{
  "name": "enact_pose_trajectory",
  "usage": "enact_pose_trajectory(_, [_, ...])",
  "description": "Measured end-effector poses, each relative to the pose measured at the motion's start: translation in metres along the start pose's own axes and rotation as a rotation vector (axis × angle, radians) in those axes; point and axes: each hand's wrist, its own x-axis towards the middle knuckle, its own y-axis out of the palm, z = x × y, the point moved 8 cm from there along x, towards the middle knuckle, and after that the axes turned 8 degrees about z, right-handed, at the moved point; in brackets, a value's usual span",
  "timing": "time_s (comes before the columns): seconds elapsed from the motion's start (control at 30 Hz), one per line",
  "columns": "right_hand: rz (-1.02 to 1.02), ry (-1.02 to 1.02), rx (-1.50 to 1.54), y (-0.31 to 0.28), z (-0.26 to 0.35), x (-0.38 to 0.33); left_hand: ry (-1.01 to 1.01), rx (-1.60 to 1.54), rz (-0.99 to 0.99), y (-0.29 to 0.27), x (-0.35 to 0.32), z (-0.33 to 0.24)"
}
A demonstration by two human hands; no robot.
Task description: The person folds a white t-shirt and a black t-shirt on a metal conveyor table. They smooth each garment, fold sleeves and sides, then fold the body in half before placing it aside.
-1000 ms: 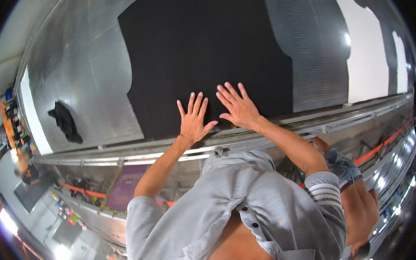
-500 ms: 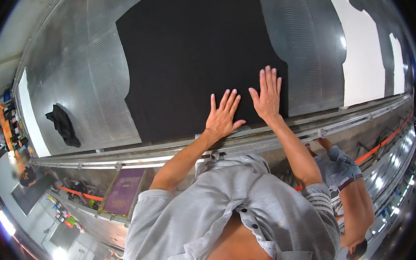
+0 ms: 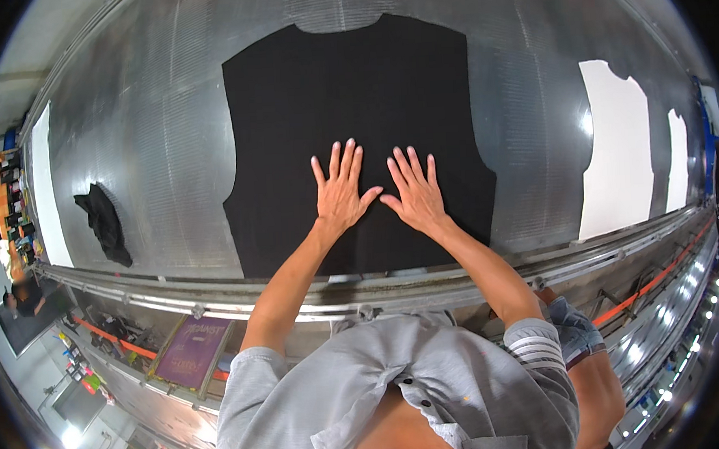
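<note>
A black cut fabric panel (image 3: 352,87), shaped like a shirt body with a neckline at the far end, lies flat on the metal table (image 3: 160,145). My left hand (image 3: 340,186) presses flat on its lower middle, fingers spread and pointing away from me. Beside it, my right hand (image 3: 415,193) also rests flat on the panel, fingers apart. The two thumbs point toward each other with a small gap between them. Neither hand holds anything.
White cut panels (image 3: 616,154) lie farther right, and a white strip (image 3: 47,192) at the far left. A crumpled black cloth (image 3: 106,223) sits left of the panel. Metal rails (image 3: 217,303) run along the near edge, a purple framed screen (image 3: 191,351) below. Another person (image 3: 591,375) stands at right.
Both hands have shifted left across the black panel, and the right hand has come nearer to me. The view has tilted, so the panel's neckline now shows.
</note>
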Motion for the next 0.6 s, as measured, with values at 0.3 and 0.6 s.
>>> enact_pose_trajectory(0.3, [-0.246,0.171,-0.169,-0.108,-0.134,0.14,0.316,0.162,-0.191,-0.07,0.223,-0.038])
enact_pose_trajectory(0.6, [-0.183,0.235,-0.004,-0.089,-0.142,0.139,0.165,0.237,-0.075,-0.063,0.315,-0.034])
